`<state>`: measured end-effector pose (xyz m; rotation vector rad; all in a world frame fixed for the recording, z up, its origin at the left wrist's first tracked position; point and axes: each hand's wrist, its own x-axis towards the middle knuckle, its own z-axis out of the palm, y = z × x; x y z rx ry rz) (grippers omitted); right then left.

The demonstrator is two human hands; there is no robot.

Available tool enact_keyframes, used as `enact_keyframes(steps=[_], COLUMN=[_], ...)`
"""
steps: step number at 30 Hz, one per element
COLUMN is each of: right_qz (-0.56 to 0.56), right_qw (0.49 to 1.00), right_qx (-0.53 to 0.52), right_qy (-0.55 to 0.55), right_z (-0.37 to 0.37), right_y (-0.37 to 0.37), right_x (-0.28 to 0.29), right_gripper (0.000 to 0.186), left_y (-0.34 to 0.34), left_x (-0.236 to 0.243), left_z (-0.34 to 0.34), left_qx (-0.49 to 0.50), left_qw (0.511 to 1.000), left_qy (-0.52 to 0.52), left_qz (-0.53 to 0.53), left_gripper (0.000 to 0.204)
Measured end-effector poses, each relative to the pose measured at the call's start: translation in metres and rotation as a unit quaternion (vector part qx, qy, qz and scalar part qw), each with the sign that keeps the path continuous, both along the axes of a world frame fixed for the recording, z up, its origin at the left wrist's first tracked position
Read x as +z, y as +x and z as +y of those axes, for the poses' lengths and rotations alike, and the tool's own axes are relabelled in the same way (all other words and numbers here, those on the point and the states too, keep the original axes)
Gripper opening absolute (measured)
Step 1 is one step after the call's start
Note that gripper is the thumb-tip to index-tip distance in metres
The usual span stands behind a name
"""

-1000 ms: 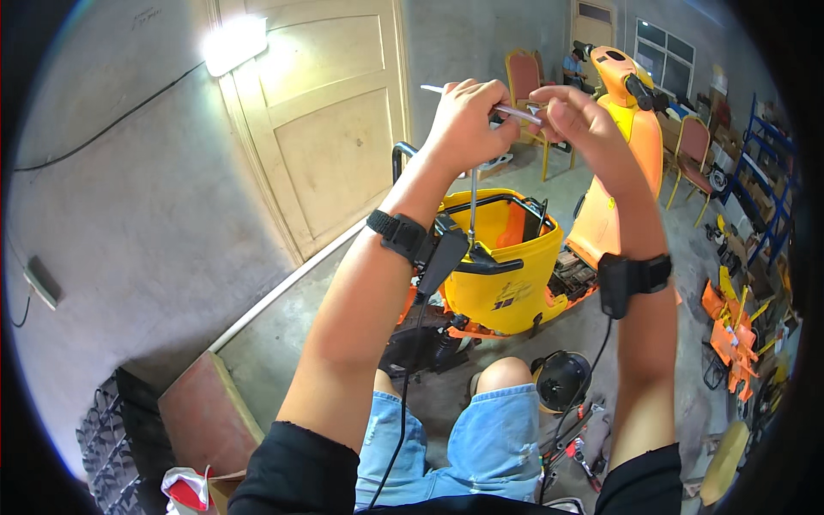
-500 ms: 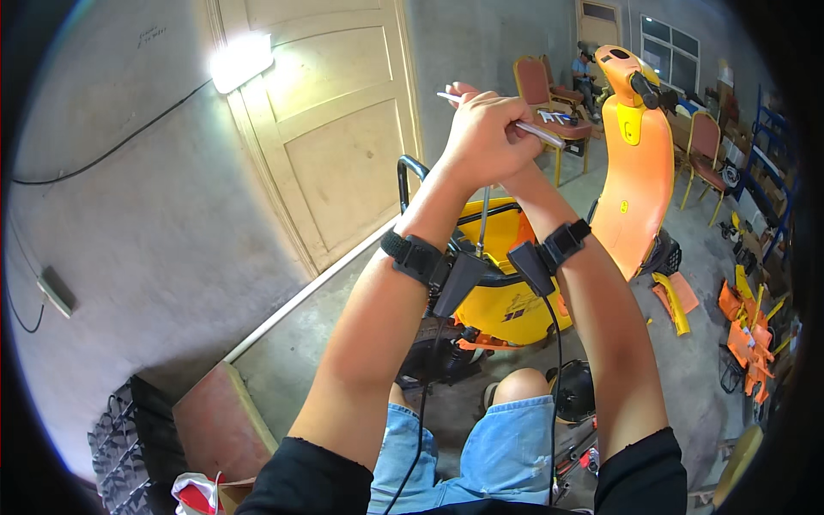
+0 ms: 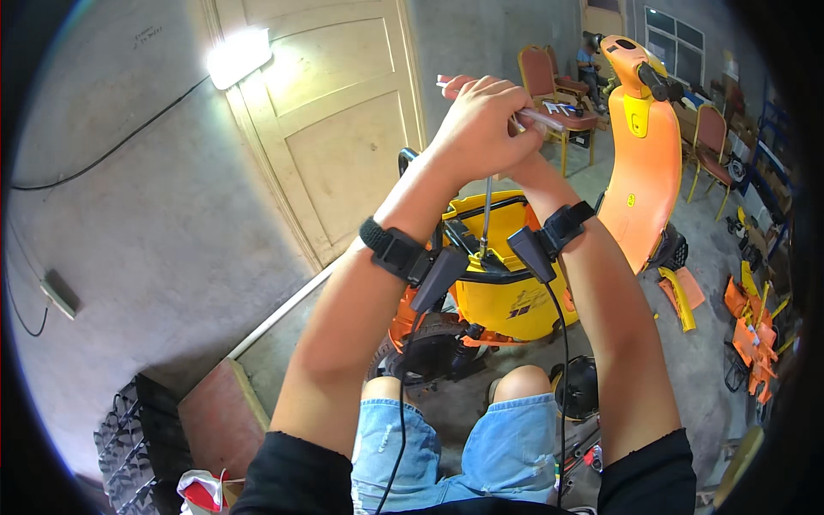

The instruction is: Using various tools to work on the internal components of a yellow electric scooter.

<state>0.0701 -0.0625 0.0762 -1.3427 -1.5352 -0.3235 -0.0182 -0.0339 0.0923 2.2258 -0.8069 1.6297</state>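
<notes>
A T-handle wrench (image 3: 487,215) stands upright, its metal shaft running down to the yellow plastic shell (image 3: 506,305) of a partly stripped vehicle. My left hand (image 3: 481,124) is closed around the wrench's crossbar, knuckles up. Behind and partly under it, my right hand (image 3: 525,158) is mostly hidden, its forearm reaching to the same bar; its fingers hardly show. The wrench's lower end meets dark parts inside the shell, where the fastener, if any, cannot be made out. A black tyre (image 3: 433,343) sits under the shell.
An orange scooter body (image 3: 639,184) with a handlebar stands to the right. Orange and yellow panels (image 3: 754,330) lie on the floor at far right. Chairs (image 3: 711,142) and a seated person (image 3: 588,69) are farther back. Black crates (image 3: 142,442) stand lower left, beside a wall.
My left wrist and forearm have shifted to the left, and the wrench's crossbar has turned slightly. Both hands stay together at the handle.
</notes>
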Motion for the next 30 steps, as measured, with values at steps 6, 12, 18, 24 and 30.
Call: enact_keyframes(steps=[6, 12, 18, 24, 30], right_qz=[-0.051, -0.111, -0.198, -0.277, -0.296], right_qw=[0.998, 0.992, 0.977, 0.955, 0.941], right_qx=[-0.023, -0.020, -0.040, -0.100, -0.162], right_qy=[-0.030, -0.061, -0.065, -0.038, -0.004], right_z=[0.015, 0.006, -0.018, -0.035, -0.040], right_y=[0.002, 0.008, 0.021, 0.040, 0.048], right_x=[0.014, 0.020, 0.025, 0.025, 0.023], right_gripper=[0.030, 0.024, 0.019, 0.016, 0.016], left_y=[-0.016, -0.032, -0.031, -0.025, -0.027], left_x=[0.006, 0.013, 0.011, 0.008, 0.004], left_z=[-0.021, -0.027, -0.031, -0.016, -0.005], left_qx=[0.012, 0.074, 0.024, -0.109, -0.320], left_qw=[0.995, 0.985, 0.985, 0.974, 0.908], left_qy=[0.069, -0.005, 0.045, 0.017, -0.160], left_qz=[0.068, 0.155, 0.166, 0.198, 0.219], left_gripper=[0.026, 0.024, 0.026, 0.030, 0.034])
